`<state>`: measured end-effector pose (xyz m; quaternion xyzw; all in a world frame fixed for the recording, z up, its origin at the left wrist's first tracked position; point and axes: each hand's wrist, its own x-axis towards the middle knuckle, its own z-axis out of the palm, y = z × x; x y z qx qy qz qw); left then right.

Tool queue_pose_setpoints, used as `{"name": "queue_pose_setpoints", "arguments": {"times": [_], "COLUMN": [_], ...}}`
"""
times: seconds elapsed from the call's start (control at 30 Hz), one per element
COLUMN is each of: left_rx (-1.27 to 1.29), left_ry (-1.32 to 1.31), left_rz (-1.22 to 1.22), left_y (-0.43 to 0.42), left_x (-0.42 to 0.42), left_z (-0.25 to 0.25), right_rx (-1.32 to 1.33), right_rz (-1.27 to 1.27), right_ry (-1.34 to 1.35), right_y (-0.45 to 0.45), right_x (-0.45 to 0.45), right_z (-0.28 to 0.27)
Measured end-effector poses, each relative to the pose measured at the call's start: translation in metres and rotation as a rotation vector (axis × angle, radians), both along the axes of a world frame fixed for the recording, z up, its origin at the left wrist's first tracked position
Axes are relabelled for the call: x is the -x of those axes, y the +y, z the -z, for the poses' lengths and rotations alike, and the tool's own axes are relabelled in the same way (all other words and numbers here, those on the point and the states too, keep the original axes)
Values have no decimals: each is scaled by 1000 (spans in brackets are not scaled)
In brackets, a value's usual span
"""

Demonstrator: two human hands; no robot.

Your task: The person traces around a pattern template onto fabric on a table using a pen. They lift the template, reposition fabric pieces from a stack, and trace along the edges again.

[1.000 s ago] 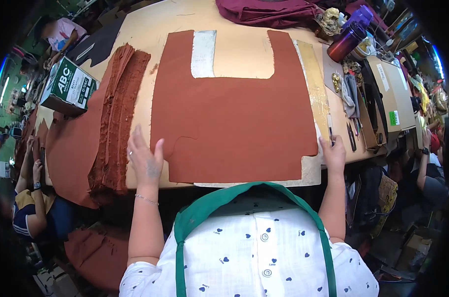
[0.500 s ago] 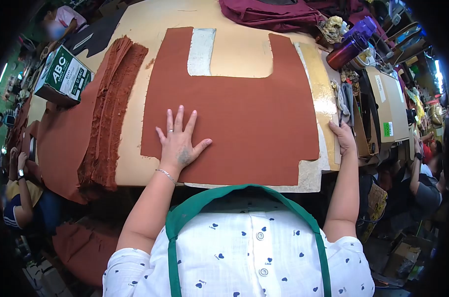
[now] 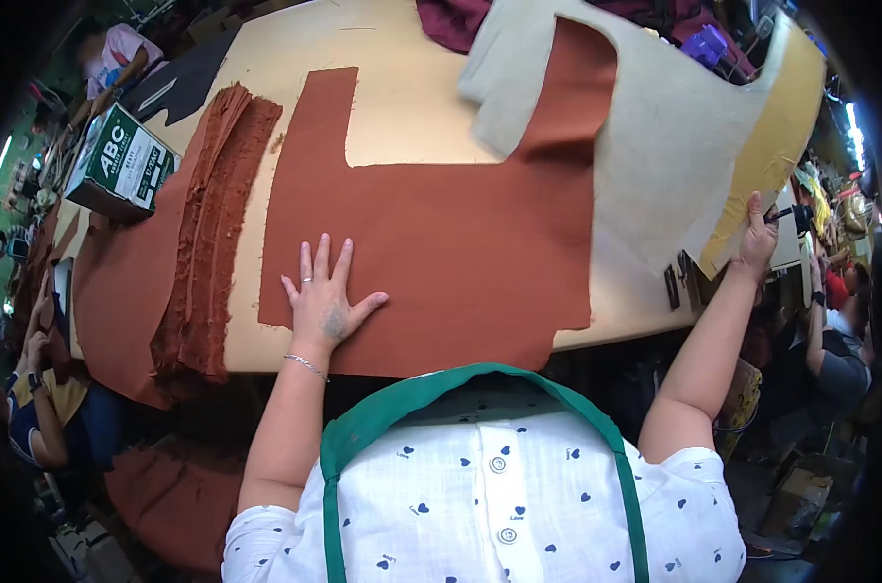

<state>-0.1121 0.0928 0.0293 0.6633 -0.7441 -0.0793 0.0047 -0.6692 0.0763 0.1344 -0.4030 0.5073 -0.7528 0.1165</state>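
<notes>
Rust-brown cut fabric [image 3: 441, 243] lies on the tan table [image 3: 392, 117], its upper right arm lifted and folded. My left hand [image 3: 326, 303] presses flat on the fabric's left part, fingers spread, palm down. At the right, my right hand [image 3: 755, 238] grips the lower edge of a large whitish pattern sheet [image 3: 660, 155] with a yellow taped border. The sheet is raised off the table and tilted, and its left part reaches behind the lifted fabric arm. A thin dark tool also shows at my right hand.
Stacked frayed rust fabric [image 3: 208, 243] lies left, beside a green and white ABC box [image 3: 120, 165]. Dark tools [image 3: 672, 287] rest near the right edge. Maroon cloth [image 3: 451, 24] and a purple item [image 3: 703, 47] are at the back. People sit at both sides.
My left hand came down onto the fabric and stays there. My right hand moved right and up, pulling the pattern sheet from under the fabric, whose right arm has lifted and bent.
</notes>
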Motion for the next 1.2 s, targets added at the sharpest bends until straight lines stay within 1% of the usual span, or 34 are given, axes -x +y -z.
{"name": "queue_pose_setpoints", "arguments": {"times": [0.03,0.13,0.23,0.27,0.33,0.4,0.47,0.53,0.6,0.63,0.67,0.7,0.73,0.8,0.83,0.9,0.93,0.97,1.07,1.17,1.2], "left_rx": [-2,-80,48,99,218,206,115,-5,-85,-113,-144,-154,-150,-146,-124,-40,3,57,-99,29,23], "left_ry": [6,-29,14,36,250,348,359,306,197,101,1,-18,-15,-12,-13,106,165,203,102,124,110], "left_rz": [0,-13,92,140,415,442,414,400,425,449,473,469,419,338,268,150,93,116,244,261,270], "left_y": [0,-4,-26,-41,-97,-146,-185,-212,-229,-234,-239,-240,-238,-233,-236,-235,-235,-237,-232,-233,-238], "left_x": [0,3,28,43,101,147,190,223,251,262,268,268,266,263,263,262,263,264,269,272,274], "left_z": [-1,-12,-22,-26,-40,-38,-47,-47,-38,-30,-21,-15,-18,-26,-22,-12,-7,-1,5,19,19], "right_rx": [96,244,236,236,237,185,95,133,142,137,117,120,122,177,138,62,79,97,131,149,145], "right_rz": [17,61,237,251,303,411,533,522,521,531,568,555,548,455,471,509,496,485,452,444,452], "right_ry": [32,-10,-25,-13,7,63,116,127,77,61,68,98,127,118,115,120,99,75,54,46,57], "right_y": [-7,-15,-9,-4,16,35,52,65,85,96,108,119,128,137,142,151,152,153,157,158,157], "right_x": [-4,-18,-26,-30,-36,-33,-20,-27,-9,-3,-5,-12,-22,-42,-47,-51,-53,-54,-50,-53,-57], "right_z": [-1,-5,-8,-10,-13,-12,-10,-18,-17,-17,-24,-29,-34,-36,-33,-26,-22,-16,-1,4,4]}}
